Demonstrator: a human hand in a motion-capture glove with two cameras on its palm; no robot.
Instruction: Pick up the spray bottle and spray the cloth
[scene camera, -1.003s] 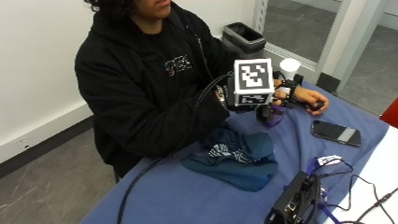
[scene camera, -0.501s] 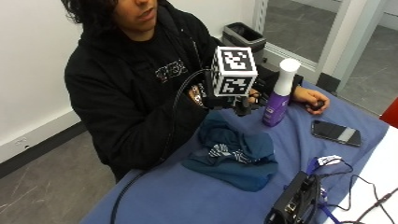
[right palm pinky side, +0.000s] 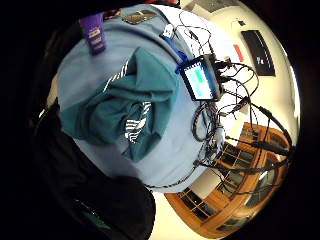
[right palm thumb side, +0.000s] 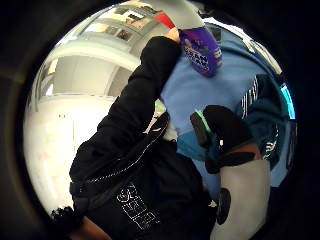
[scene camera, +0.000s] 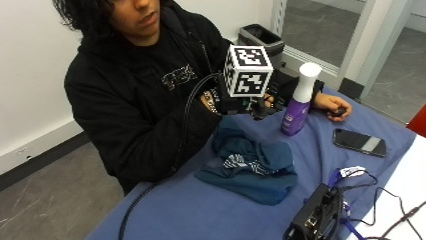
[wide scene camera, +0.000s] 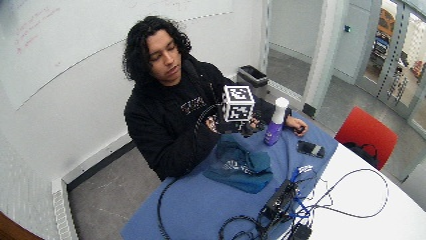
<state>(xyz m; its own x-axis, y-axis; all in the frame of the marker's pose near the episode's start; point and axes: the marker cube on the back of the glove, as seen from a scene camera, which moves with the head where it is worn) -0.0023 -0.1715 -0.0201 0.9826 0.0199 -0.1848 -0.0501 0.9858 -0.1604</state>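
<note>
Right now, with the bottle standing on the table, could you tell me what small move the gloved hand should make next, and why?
Probably reach sideways to the purple spray bottle and close round its body. The gloved right hand hangs above the teal cloth holding nothing, and the bottle stands upright just beside it on the blue tablecloth, untouched, so nothing has been sprayed yet.

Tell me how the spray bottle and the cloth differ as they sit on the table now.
The spray bottle stands upright; the cloth lies crumpled in a low heap. The spray bottle is purple with a white top; the cloth is teal with a white print. The spray bottle is narrow and rigid-looking; the cloth spreads wide and folds on itself. Both rest on the blue table cover, side by side, and no hand holds either.
</note>
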